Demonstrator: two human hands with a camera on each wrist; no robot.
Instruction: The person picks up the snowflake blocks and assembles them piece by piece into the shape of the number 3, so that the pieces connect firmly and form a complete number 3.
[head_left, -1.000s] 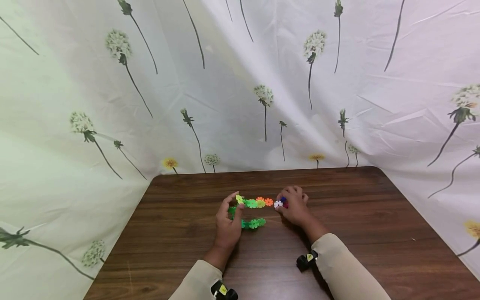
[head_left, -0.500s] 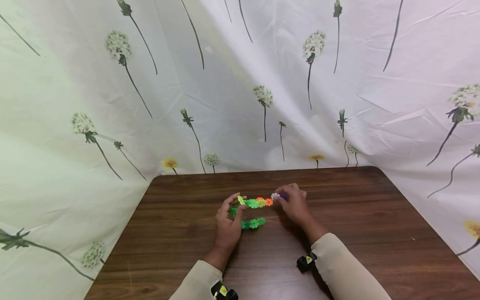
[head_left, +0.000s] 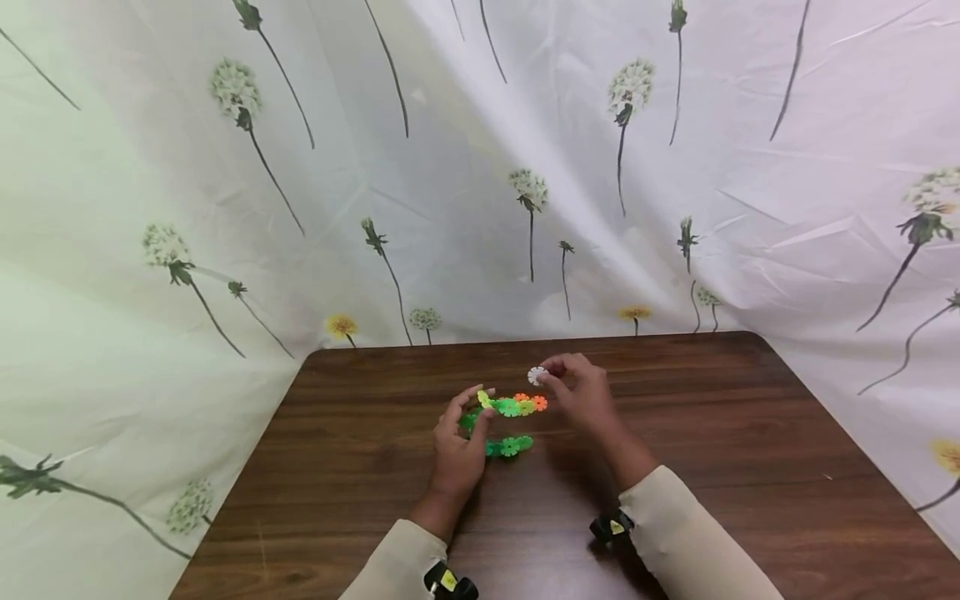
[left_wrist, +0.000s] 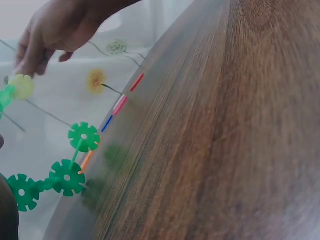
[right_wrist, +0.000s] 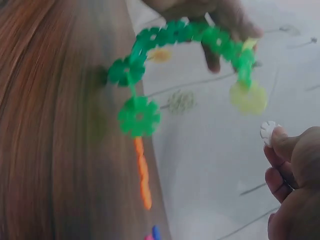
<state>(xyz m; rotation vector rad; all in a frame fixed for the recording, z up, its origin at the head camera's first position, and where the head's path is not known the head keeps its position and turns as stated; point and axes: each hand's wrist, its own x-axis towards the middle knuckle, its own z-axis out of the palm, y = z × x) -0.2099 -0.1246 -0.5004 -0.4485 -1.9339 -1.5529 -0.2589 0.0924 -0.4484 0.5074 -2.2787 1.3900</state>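
My left hand (head_left: 459, 457) pinches a curved chain of notched plastic discs (head_left: 510, 447), green with yellow ones toward one end. In the right wrist view the chain (right_wrist: 139, 116) arches, with a yellow disc (right_wrist: 248, 98) at its upper end. Thumb and fingers of my right hand (head_left: 587, 400) pinch a white notched disc (head_left: 536, 376). It is raised off the table, apart from the chain and close to the yellow end. In the right wrist view a gap separates the white disc (right_wrist: 268, 132) from that yellow disc.
Loose discs lie on the wooden table (head_left: 360, 467) beyond the chain: orange ones (head_left: 540, 403), and in the left wrist view a blue one (left_wrist: 107, 123), a pink one (left_wrist: 120, 105) and a red one (left_wrist: 137, 82). Behind the table hangs a flower-printed cloth (head_left: 465, 250).
My right hand has lifted the white disc off the table and carried it leftward and up, past the orange discs. The left hand and its chain have barely moved.
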